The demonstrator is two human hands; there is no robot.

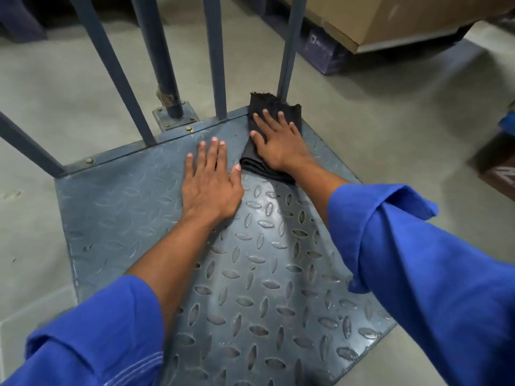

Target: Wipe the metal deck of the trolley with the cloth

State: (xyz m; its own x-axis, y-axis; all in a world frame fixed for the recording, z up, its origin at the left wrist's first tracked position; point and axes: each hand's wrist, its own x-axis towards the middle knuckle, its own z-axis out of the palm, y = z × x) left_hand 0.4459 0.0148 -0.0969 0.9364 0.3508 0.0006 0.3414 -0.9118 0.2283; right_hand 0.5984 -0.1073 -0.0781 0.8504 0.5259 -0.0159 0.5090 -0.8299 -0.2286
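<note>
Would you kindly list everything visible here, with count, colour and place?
deck: one, grey-blue tread plate, centre, on the floor
bars: five, grey-blue, rising along the deck's far edge
cloth: one, black, folded, at the deck's far right corner
cardboard box: one, tan, top right
brown box: one, right edge, cut off
floor: grey concrete, all around
sleeves: two, blue, rolled back
left hand: flat on the bare deck, beside the cloth
right hand: flat, pressing on the cloth

Head-worn view, steeply down and forward, close above the trolley deck.
</note>
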